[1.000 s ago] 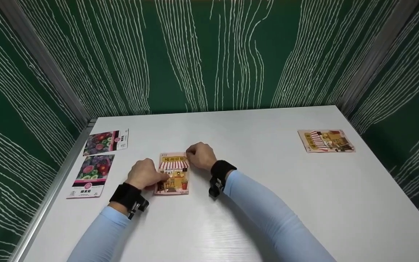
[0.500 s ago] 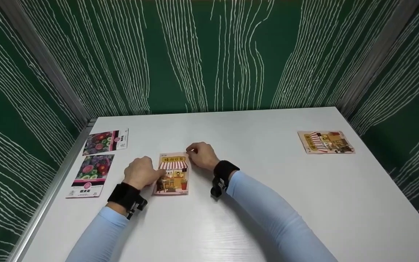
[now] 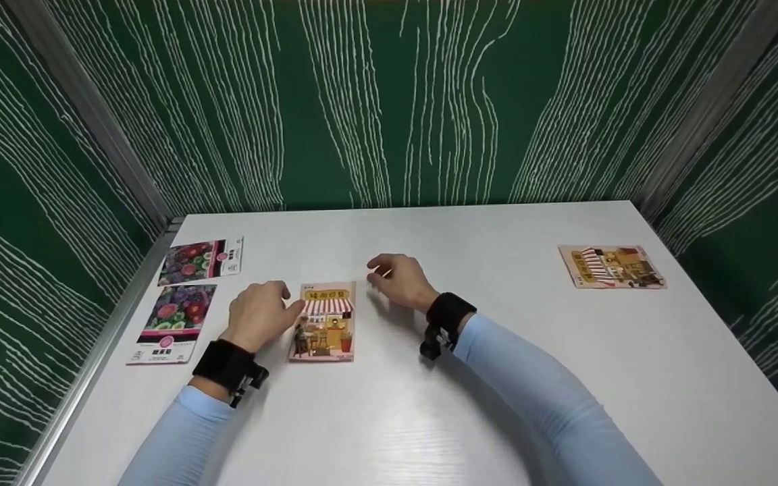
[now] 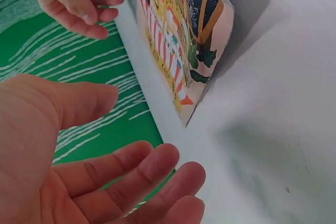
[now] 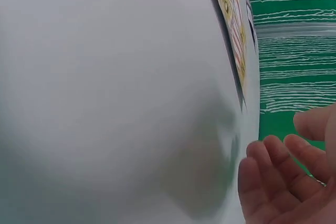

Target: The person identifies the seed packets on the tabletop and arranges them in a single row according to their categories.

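A pink and yellow seed packet (image 3: 325,324) with a red-striped awning picture lies flat on the table, upright to the viewer. My left hand (image 3: 261,314) hovers at its left edge, thumb tip close to the packet and fingers loosely bent. In the left wrist view the left hand (image 4: 105,171) has nothing between thumb and fingers, and the packet (image 4: 184,30) shows beyond them. To the packet's upper right, my right hand (image 3: 402,280) is apart from it with relaxed fingers. The right wrist view shows that hand (image 5: 289,177) holding nothing.
At the left edge of the white table (image 3: 389,418) lie two flower-picture packets, one sideways (image 3: 200,261) behind one upright (image 3: 171,324). Another awning packet (image 3: 612,266) lies sideways at the far right. A green wall (image 3: 389,101) with white lines stands behind the table.
My right hand has let go of the packet's upper right corner and moved right. The left thumb has come off the packet's face, and that hand has shifted slightly up and left.
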A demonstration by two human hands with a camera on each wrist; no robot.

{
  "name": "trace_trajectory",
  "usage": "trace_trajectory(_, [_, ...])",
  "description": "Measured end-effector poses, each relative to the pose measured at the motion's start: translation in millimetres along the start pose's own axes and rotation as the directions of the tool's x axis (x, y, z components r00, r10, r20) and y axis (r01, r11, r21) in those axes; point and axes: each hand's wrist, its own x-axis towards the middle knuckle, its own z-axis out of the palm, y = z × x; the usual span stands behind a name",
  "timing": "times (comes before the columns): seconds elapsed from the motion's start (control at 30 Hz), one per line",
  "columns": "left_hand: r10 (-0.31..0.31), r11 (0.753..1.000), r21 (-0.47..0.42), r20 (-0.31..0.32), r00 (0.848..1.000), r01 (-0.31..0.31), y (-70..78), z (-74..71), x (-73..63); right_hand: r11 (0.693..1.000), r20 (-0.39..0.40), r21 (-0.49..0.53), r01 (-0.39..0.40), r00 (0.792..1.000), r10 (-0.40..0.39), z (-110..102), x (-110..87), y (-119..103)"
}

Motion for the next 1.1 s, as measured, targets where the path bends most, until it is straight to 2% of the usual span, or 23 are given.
trace_trajectory(0.17, [0.000, 0.999, -0.045, 0.027, 1.000, 0.002, -3.1, -1.8, 0.0, 0.999, -0.023, -0.043, 0.014, 1.000, -0.015, -21.5, -2.9, 6.7])
trace_trajectory(0.37, [0.041, 0.997, -0.060, 0.010, 0.999, -0.041, -3.7, -0.7, -0.5, 0.990, -0.029, -0.139, -0.022, 0.999, 0.018, -41.1, -6.5, 18.1])
trace_trajectory(0.5, [0.063, 0.994, -0.092, 0.055, 0.996, -0.058, -0.5, -0.2, -1.4, 0.981, -0.040, -0.187, -0.059, 0.998, 0.053, -51.8, -9.3, 22.8])
trace_trajectory(0.67, [0.089, 0.989, -0.130, 0.109, 0.990, -0.075, 3.0, 0.7, -2.3, 0.973, -0.047, -0.216, -0.081, 0.996, 0.072, -61.3, -11.9, 29.4])
trace_trajectory(0.97, [0.100, 0.986, -0.149, 0.128, 0.987, -0.081, 6.6, 3.6, -2.4, 0.942, -0.064, -0.328, -0.064, 0.997, 0.045, -73.2, -20.7, 40.7])
trace_trajectory(1.1, [0.100, 0.986, -0.145, 0.136, 0.986, -0.080, 6.3, 5.2, -1.9, 0.929, -0.061, -0.363, -0.077, 0.996, 0.059, -81.4, -23.4, 44.1])
